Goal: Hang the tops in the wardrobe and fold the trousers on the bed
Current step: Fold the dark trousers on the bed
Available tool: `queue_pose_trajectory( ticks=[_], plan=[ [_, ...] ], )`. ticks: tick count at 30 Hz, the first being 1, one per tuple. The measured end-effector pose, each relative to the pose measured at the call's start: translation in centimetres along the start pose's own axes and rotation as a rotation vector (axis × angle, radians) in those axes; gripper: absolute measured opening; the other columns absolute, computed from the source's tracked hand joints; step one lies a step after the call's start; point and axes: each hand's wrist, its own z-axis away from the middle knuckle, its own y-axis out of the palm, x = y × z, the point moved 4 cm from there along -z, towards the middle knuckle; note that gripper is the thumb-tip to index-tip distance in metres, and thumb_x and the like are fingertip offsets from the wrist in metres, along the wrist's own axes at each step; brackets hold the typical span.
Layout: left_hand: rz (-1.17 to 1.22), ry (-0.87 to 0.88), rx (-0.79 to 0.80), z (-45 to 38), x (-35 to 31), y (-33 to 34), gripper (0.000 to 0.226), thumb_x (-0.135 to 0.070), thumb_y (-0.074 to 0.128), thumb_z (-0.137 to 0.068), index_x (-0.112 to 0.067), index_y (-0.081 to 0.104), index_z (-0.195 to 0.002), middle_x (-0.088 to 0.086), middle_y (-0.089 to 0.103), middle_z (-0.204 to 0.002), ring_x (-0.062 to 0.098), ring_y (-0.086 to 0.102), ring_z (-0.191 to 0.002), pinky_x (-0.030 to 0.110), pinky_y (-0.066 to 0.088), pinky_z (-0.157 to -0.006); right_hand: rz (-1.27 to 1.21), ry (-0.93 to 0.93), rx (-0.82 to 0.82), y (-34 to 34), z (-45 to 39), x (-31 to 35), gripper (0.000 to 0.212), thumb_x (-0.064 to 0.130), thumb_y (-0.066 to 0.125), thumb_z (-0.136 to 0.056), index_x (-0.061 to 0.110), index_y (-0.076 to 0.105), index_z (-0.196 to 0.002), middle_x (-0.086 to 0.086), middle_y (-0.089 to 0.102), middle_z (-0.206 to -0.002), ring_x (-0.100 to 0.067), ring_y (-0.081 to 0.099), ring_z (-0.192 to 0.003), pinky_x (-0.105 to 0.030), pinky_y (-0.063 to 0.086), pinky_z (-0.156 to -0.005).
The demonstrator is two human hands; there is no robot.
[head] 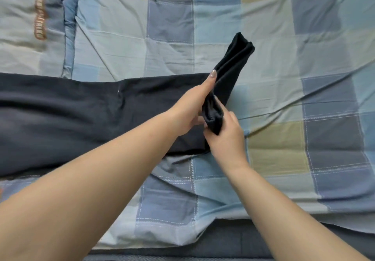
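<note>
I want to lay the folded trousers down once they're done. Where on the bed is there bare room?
Bare checked bedcover lies right of the raised trouser end and beyond the trousers, up to the pillow at far left. A smaller patch lies near the bed edge, right of the right hand. The left is crowded: trousers spread there, the left hand gripping them.

Trousers (71, 114) dark navy, plain; bed sheet (263, 82) checked blue, grey, olive-green; brown lettering (40, 13) at 10 o'clock.

A home bedroom: a bed (284, 98) under checked patchwork bedding.
</note>
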Motion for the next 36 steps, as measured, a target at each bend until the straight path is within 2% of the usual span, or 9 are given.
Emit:
queue_pose_trajectory(
  ticks=[4,6,10,14,18,20,26,33,36],
  plan=[
    [-0.358,0.201,-0.102,2.8,-2.6,-4.2,0.021,-0.026,0.069,-0.085,-0.023,0.061,-0.104,-0.015,0.069,-0.079,-0.002,0.065,-0.074,0.012,0.049,-0.061,0.174,-0.118,0.403,2.5,1.0,3.0,0.072,0.018,0.068,-0.080,0.028,0.037,-0.144,0.007,0.047,-0.103,-0.005,0.049,-0.096,-0.015,0.036,-0.086],
    [-0.564,0.275,-0.238,4.4,-3.3,-6.4,0.033,-0.015,0.066,-0.085,-0.027,0.059,-0.115,-0.018,0.067,-0.089,-0.008,0.062,-0.079,0.006,0.046,-0.062,0.199,-0.184,0.538,2.2,0.2,4.9,0.056,0.021,0.069,-0.082,0.023,0.051,-0.135,0.005,0.054,-0.108,-0.003,0.053,-0.097,-0.024,0.044,-0.092],
    [-0.723,0.380,-0.206,7.3,-4.2,-8.6,0.055,-0.005,0.057,-0.088,-0.030,0.047,-0.136,-0.021,0.057,-0.110,-0.007,0.052,-0.100,-0.002,0.039,-0.078,0.562,-0.556,0.266,0.2,-3.8,11.2,0.033,0.003,0.067,-0.078,0.011,0.064,-0.109,-0.009,0.054,-0.124,-0.025,0.054,-0.113,-0.046,0.043,-0.095],
    [-0.809,0.420,-0.223,10.1,-4.7,-11.1,0.065,-0.007,0.053,-0.090,-0.035,0.032,-0.145,-0.014,0.052,-0.135,0.004,0.046,-0.123,0.008,0.032,-0.090,0.972,-0.929,0.454,2.9,-5.8,17.3,0.052,-0.002,0.065,-0.073,0.012,0.055,-0.122,-0.004,0.035,-0.151,-0.024,0.022,-0.144,-0.044,0.010,-0.116],
    [-0.909,0.397,-0.238,14.1,-4.9,-15.1,0.063,-0.012,0.049,-0.093,-0.038,0.025,-0.146,-0.008,0.052,-0.138,0.017,0.049,-0.122,0.025,0.042,-0.094,1.136,-1.156,0.705,7.4,-5.1,22.3,0.065,0.004,0.063,-0.076,0.022,0.044,-0.136,0.005,0.036,-0.151,-0.019,0.018,-0.146,-0.044,0.001,-0.117],
    [-0.889,0.405,-0.247,16.2,-4.8,-17.2,0.059,-0.011,0.048,-0.093,-0.035,0.030,-0.144,-0.005,0.055,-0.134,0.019,0.052,-0.119,0.033,0.045,-0.097,1.277,-1.256,0.814,10.7,-4.1,23.9,0.053,0.014,0.060,-0.083,0.027,0.047,-0.132,0.006,0.038,-0.149,-0.019,0.014,-0.146,-0.046,-0.004,-0.116],
    [-0.716,0.424,-0.359,22.6,-4.2,-26.9,0.067,-0.002,0.048,-0.088,-0.041,0.036,-0.142,-0.021,0.050,-0.136,-0.005,0.044,-0.122,-0.002,0.029,-0.092,1.295,-1.400,0.616,18.4,-2.8,31.2,0.013,0.018,0.059,-0.088,0.017,0.063,-0.100,-0.006,0.061,-0.115,-0.027,0.044,-0.129,-0.052,0.003,-0.116],
    [-0.653,0.430,-0.762,30.7,-3.6,-41.2,0.024,-0.025,0.055,-0.091,-0.034,0.060,-0.113,-0.020,0.065,-0.101,0.003,0.059,-0.095,0.023,0.047,-0.081,1.261,-1.266,0.426,29.8,-0.5,39.0,0.025,0.031,0.059,-0.090,0.018,0.062,-0.111,-0.008,0.055,-0.113,-0.031,0.046,-0.120,-0.059,0.008,-0.113],
    [-0.653,0.412,-0.883,34.0,-3.4,-47.6,0.012,-0.033,0.056,-0.090,-0.035,0.060,-0.100,-0.020,0.064,-0.087,0.000,0.058,-0.083,0.022,0.046,-0.070,1.178,-1.244,0.423,35.8,0.4,42.3,0.023,0.027,0.056,-0.093,0.017,0.061,-0.113,-0.009,0.051,-0.122,-0.034,0.045,-0.119,-0.061,0.011,-0.111]
  ],
)
